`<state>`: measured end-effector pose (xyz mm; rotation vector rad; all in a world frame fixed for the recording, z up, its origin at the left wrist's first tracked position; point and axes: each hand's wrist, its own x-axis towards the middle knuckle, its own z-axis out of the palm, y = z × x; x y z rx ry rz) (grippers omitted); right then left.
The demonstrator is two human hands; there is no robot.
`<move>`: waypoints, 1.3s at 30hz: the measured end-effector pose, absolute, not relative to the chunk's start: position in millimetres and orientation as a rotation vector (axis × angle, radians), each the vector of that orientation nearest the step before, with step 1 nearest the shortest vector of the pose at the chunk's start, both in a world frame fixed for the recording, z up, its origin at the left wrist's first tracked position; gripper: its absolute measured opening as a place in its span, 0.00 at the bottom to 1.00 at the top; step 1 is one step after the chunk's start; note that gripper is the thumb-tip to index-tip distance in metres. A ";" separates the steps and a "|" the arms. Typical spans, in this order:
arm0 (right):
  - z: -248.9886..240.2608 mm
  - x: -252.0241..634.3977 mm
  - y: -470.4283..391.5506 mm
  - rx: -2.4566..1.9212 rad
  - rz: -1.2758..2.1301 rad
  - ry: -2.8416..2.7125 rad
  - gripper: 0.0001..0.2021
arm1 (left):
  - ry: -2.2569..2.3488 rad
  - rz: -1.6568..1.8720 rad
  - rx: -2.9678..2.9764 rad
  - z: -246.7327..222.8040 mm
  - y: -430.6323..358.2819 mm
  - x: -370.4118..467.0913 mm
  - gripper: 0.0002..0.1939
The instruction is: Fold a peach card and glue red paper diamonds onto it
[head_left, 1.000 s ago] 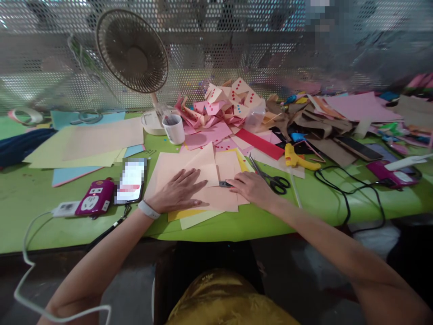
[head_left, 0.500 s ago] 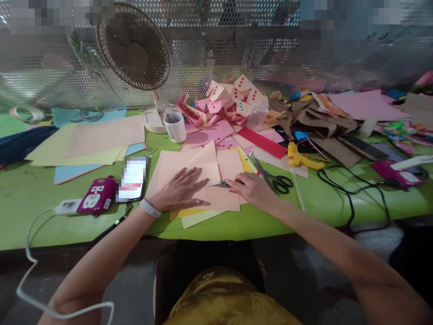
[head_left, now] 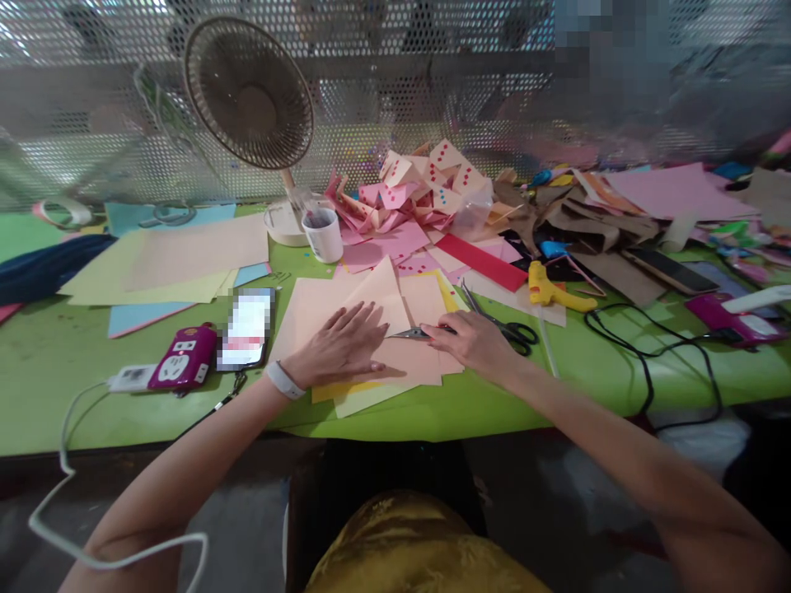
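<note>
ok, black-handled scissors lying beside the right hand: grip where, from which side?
Likely the black handle loops, from above right: the scissors lie with those loops exposed, blades pointing away leftward, while the right hand crowds their left.

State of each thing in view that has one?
Left bare hand, flat on pale peach paper
Right bare hand, closed on grey pointed metal tool
Black-handled metal scissors, lying down, blade opening unclear
Black-edged smartphone at left, screen lit
Black smartphone at right, screen dark
Purple plastic socket block at left, white adapter plugged in
Yellow plastic glue gun, lying on its side
Round beige fan, standing, spin unclear
White cylindrical cup, upright
</note>
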<state>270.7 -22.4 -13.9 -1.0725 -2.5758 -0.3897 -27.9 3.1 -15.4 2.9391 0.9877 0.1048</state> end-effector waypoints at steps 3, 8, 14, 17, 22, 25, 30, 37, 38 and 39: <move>-15.7 277.8 -19.9 -1.115 -0.371 -2.567 0.13 | 1.005 0.097 2.930 -13.9 3.5 -15.2 0.40; -24.7 282.4 -18.9 -1.134 -0.349 -2.563 0.14 | 0.995 0.051 2.962 -5.9 3.8 -22.2 0.37; -25.0 278.5 -19.3 -1.125 -0.321 -2.543 0.13 | 1.028 0.011 2.949 -9.2 5.8 -57.5 0.34; -23.2 269.9 -17.9 -1.135 -0.316 -2.551 0.13 | 1.012 0.026 2.930 -13.5 5.8 -60.8 0.36; -23.0 257.9 -15.4 -1.118 -0.371 -2.560 0.12 | 1.012 0.047 2.939 -15.1 5.0 -57.8 0.36; -22.6 259.8 -16.8 -1.077 -0.418 -2.554 0.12 | 1.024 0.043 2.940 -15.4 4.6 -58.0 0.35; -19.8 262.6 -19.6 -1.035 -0.435 -2.567 0.12 | 1.039 0.052 2.931 -15.9 4.1 -58.4 0.36; -22.1 247.5 -20.0 -1.066 -0.433 -2.573 0.12 | 1.051 0.058 2.936 -16.8 3.7 -58.1 0.36; -22.5 247.4 -21.3 -1.057 -0.431 -2.566 0.12 | 1.053 0.069 2.933 -16.9 3.5 -58.0 0.36; -22.7 247.9 -22.6 -1.048 -0.434 -2.556 0.12 | 1.055 0.081 2.930 -17.0 3.2 -57.9 0.36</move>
